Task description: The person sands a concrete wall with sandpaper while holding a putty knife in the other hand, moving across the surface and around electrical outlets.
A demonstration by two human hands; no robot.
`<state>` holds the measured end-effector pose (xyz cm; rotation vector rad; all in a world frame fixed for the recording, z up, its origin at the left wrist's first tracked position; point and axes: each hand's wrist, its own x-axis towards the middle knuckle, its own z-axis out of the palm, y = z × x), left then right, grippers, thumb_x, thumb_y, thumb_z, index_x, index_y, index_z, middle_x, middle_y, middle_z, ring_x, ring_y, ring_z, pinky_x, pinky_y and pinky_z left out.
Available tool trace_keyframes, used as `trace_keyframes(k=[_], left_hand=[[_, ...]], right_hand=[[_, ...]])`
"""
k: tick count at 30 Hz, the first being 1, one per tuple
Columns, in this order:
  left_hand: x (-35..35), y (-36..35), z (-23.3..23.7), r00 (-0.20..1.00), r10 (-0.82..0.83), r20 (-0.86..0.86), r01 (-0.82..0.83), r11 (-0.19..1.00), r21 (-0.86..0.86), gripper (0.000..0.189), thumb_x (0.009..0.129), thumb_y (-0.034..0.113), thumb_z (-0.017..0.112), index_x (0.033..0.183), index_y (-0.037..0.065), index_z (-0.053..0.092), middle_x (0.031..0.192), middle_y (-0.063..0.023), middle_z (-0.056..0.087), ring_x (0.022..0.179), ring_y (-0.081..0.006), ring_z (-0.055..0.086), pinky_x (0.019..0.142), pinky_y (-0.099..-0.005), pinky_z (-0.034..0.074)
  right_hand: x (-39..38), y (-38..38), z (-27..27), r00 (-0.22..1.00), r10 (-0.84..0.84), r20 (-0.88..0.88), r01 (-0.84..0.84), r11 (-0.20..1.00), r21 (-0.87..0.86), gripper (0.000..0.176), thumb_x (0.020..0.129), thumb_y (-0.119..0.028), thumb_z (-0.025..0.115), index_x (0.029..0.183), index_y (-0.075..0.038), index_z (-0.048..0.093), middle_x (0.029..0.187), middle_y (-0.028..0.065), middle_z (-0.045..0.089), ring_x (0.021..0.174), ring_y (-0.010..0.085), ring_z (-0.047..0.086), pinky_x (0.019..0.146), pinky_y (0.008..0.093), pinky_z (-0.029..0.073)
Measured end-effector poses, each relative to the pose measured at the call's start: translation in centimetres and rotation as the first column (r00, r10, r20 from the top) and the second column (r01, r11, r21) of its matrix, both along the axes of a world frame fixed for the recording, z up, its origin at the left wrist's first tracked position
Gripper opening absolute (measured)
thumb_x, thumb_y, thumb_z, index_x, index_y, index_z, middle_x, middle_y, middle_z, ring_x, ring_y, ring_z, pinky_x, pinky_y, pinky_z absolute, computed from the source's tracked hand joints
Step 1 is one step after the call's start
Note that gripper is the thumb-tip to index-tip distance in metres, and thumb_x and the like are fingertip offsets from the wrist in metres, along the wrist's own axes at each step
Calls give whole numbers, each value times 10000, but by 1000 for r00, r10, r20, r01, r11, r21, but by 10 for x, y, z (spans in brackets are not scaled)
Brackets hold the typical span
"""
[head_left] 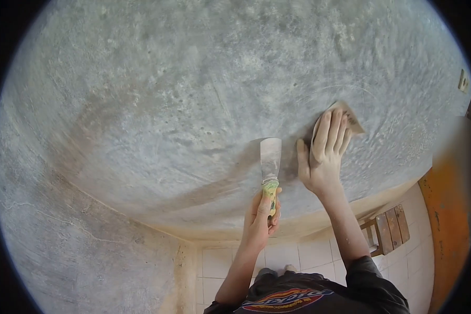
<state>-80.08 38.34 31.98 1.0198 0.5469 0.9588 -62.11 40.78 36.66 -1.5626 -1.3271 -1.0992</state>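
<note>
My left hand [264, 215] is closed round the green and yellow handle of a putty knife [270, 159]. Its flat blade points up in front of the wall [193, 104], which is grey, mottled and scuffed. To the right of it, my right hand [327, 154] lies with fingers stretched along a sheet of sandpaper [355, 124], pressing it to the wall. A brownish corner of the sheet sticks out past the fingertips, and another edge shows by the thumb; the rest is hidden under the palm.
A wooden stool [392, 230] stands on the white tiled floor [314, 253] at the lower right. Beyond it is an orange panel [445, 209]. A second wall [89, 246] meets the first at the left. A socket or switch plate [463, 81] sits at the far right.
</note>
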Motion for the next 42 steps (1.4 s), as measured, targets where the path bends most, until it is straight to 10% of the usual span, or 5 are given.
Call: trace_keyframes(k=[9, 18, 25, 30, 42], left_hand=[[-73, 34, 0, 1000, -28, 0, 28, 998, 50, 366, 997, 378, 446, 1118, 42, 529, 827, 11, 503, 556, -42, 406, 416, -195, 261], [-186, 88, 4, 994, -104, -41, 104, 995, 1, 377, 995, 385, 448, 1108, 35, 534, 829, 8, 501, 555, -48, 408, 430, -195, 261], [-225, 108, 11, 986, -161, -41, 164, 985, 58, 368, 997, 380, 442, 1106, 38, 523, 834, 8, 499, 561, -46, 414, 431, -192, 272], [-244, 115, 7, 990, -139, -24, 141, 986, 84, 341, 1000, 385, 437, 1059, 56, 505, 831, 3, 499, 563, -51, 420, 436, -193, 274], [-326, 128, 1, 1000, -29, -1, 29, 997, 67, 416, 1003, 353, 430, 1228, 10, 501, 881, -19, 517, 594, -75, 448, 456, -219, 322]], right_hand=[[-84, 5, -119, 975, 183, -128, -220, 894, -391, 663, 857, -270, 598, 1334, 125, 360, 1368, 358, 356, 1244, 552, 338, 1033, 656, 169], [-162, 62, 7, 983, 65, -169, -70, 997, -25, 771, 893, -246, 544, 1416, 161, 151, 1477, 390, 89, 1394, 524, 25, 1103, 604, 28], [-238, 81, -133, 973, 99, -206, -146, 963, -225, 757, 881, -294, 579, 1334, 212, 245, 1410, 464, 129, 1332, 617, 85, 1040, 694, 70], [-250, 88, -21, 968, 136, -212, -159, 983, -94, 772, 905, -289, 557, 1415, 148, 176, 1476, 393, 81, 1384, 546, 12, 1074, 652, 32], [-333, 105, -85, 983, 182, -37, -184, 931, -314, 644, 829, -286, 611, 1283, 123, 408, 1272, 352, 422, 1141, 498, 424, 921, 642, 281]])
